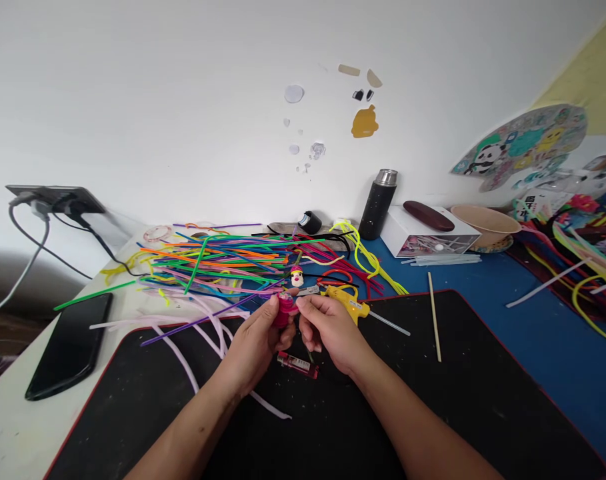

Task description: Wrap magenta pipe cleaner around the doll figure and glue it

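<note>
My left hand [255,339] is closed round a magenta coil [284,311] that looks like wound pipe cleaner. Thumb and forefinger of my right hand [333,328] are pinched together at the coil's right side; what they hold, if anything, is too small to make out. Just beyond the hands stands a little face figure [297,276] with a pink and yellow cap. A yellow glue gun [350,303] with a clear glue stick in its back lies behind my right hand. On the black mat [407,400], below the hands, rests a red lighter [297,365].
Many coloured pipe cleaners [223,257] are heaped at the back left, with pale pink ones [175,357] reaching over the mat. A black phone [70,347] lies left. A wooden stick [435,317], a black flask [379,205] and a white box [427,230] are right.
</note>
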Action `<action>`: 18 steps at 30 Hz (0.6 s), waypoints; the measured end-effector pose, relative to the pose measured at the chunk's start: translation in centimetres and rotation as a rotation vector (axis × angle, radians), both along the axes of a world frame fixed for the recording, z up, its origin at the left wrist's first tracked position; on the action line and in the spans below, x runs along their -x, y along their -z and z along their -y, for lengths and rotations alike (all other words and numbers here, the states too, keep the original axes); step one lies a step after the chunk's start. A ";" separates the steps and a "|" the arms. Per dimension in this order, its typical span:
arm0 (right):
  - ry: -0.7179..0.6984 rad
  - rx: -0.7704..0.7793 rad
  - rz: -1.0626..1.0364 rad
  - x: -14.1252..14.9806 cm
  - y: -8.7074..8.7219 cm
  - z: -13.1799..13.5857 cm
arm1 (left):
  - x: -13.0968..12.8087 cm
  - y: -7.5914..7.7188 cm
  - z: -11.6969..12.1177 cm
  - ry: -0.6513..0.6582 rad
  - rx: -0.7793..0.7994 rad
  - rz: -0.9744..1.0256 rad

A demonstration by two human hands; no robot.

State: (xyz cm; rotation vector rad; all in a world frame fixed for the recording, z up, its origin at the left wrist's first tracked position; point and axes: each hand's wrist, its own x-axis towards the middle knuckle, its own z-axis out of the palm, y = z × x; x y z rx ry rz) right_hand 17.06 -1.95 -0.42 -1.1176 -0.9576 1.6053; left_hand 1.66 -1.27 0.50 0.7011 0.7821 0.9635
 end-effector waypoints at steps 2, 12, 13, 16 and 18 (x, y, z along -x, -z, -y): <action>-0.015 0.009 0.009 0.1 0.1 0.0 | 0.0 0.0 0.0 -0.008 0.014 0.013; -0.006 -0.041 0.065 0.1 -0.2 0.0 | 0.3 0.6 -0.4 -0.070 0.029 0.000; -0.004 -0.045 0.074 0.1 -0.3 0.1 | 0.4 0.7 -0.4 -0.069 0.012 -0.021; 0.020 -0.049 0.089 0.3 -0.3 0.1 | 0.6 1.2 -0.2 -0.054 -0.085 -0.132; 0.036 -0.051 0.098 0.3 -0.1 0.1 | 0.7 1.5 -0.1 -0.036 -0.149 -0.210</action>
